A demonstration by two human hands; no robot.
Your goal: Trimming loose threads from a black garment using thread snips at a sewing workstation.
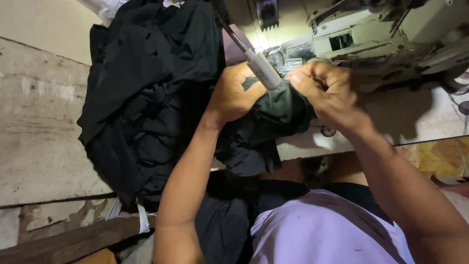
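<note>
Head view, nearest first: I see my lap in a lilac shirt, with both forearms reaching up and away from it. Between my hands is a bunched piece of dark cloth, hanging down toward my lap over the near edge of the sewing table. My left hand is closed around the cloth's left side, fingers wrapped into the fabric. My right hand is clenched at its upper right corner, pinching the cloth with the fingertips. A grey lamp head on a bendy neck crosses in front of my left hand and hides part of the cloth. A big pile of black fabric lies to the left on the table. Beyond my hands stands the pale sewing machine.
</note>
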